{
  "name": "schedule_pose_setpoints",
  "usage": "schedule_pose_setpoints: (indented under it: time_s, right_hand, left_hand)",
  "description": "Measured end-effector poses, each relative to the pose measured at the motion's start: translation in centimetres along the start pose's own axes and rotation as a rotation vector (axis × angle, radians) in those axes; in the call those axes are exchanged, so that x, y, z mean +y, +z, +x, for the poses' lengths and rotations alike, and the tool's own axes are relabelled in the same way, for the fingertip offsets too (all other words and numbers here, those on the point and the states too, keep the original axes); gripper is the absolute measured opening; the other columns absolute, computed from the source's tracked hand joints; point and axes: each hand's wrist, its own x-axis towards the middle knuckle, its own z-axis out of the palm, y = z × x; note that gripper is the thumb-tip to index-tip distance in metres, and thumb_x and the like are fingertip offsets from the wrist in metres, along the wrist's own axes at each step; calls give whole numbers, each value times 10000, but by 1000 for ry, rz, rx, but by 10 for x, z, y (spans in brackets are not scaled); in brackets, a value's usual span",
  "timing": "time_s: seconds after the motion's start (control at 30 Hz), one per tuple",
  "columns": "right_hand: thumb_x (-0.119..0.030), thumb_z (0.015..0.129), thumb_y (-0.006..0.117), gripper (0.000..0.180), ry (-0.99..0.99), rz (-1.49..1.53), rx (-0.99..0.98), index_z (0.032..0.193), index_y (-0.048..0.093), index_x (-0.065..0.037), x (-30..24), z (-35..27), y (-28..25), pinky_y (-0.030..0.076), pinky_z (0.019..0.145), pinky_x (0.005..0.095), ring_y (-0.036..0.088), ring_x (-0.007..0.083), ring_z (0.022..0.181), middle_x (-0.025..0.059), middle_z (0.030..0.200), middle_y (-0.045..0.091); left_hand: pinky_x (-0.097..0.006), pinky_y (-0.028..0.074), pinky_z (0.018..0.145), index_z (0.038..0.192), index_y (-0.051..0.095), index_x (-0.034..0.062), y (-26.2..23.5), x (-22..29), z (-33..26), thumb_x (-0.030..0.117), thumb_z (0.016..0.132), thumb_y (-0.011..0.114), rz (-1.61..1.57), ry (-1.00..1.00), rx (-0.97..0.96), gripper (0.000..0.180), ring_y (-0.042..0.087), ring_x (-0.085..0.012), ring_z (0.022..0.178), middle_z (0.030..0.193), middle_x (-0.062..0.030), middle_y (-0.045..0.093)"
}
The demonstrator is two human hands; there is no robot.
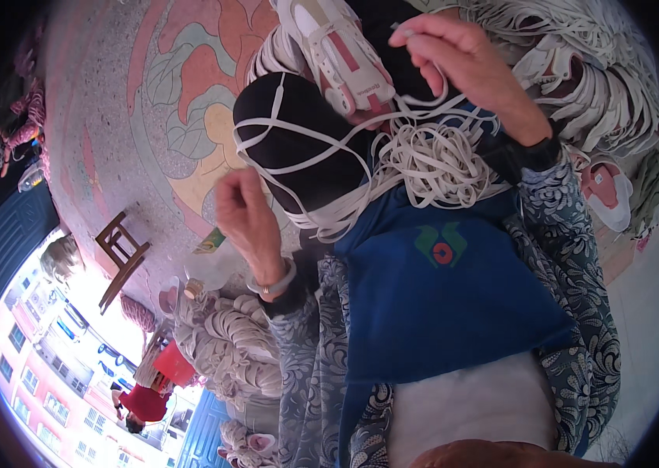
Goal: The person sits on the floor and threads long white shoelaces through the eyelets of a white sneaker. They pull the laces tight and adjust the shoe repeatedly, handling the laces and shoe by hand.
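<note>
A speckled terrazzo floor (95, 125) with a large inlaid leaf and petal pattern in pink, green and cream was seen across the far left of the scene. A small wooden stool (120, 253) stood on it at the left, and bright daylight and a pink building were seen through an opening at the near left. Heaps of pale shoe uppers (618, 86) were piled at the far right, and a second soft grey-white heap (228, 343) lay at the near left. A blue cloth apron (439, 312) was spread over the lap, flanked by patterned grey sleeves.

A white and pink sneaker (341, 51) was rested on the black-clad knee (298, 132) at the far centre. Its long axis was run from far left to near right, with the tongue and lace eyelets turned upward; which end was the toe could not be told with certainty. A loose tangle of flat white laces (431, 160) was bunched on the lap just near the shoe, with strands draped over the knee.

The right hand (462, 54) was raised beside the shoe, its thumb and forefinger pressed together on a lace tip. The left hand (248, 207) was held to the left of the knee with fingers curled together, seemingly around a lace strand, though the contact could not be told clearly.
</note>
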Motion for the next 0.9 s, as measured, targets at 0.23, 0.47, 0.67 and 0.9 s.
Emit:
schedule_pose_setpoints:
  time_s: [0.23,0.47,0.67,0.9]
  right_hand:
    - [-163,882,537,192,-347,-567,197,959,668,-46,28,39,27,505,702,413,632,352,767,165,813,647]
    - [-239,885,552,214,-229,-649,140,927,681,-73,33,50,29,518,715,418,636,335,802,134,826,655]
    - [-197,859,599,151,-315,-890,145,926,673,-82,29,52,29,535,682,407,636,323,766,112,846,620]
    - [-137,835,633,131,-433,-812,85,930,655,-51,29,61,30,540,654,379,629,311,751,120,835,558]
  left_hand:
    - [-404,418,826,937,661,77,53,55,56,174,822,697,719,757,-12,154,558,-297,935,979,-89,614]
    - [-399,434,808,902,612,65,51,46,61,124,839,668,600,769,-57,103,576,-272,895,944,-81,624]
    - [-222,468,597,1024,549,38,58,65,54,119,978,521,-274,328,-256,97,553,-77,648,804,-34,598]
    - [-204,411,442,1096,525,-8,94,82,80,129,948,538,-180,42,-474,201,516,-74,511,654,-9,540]
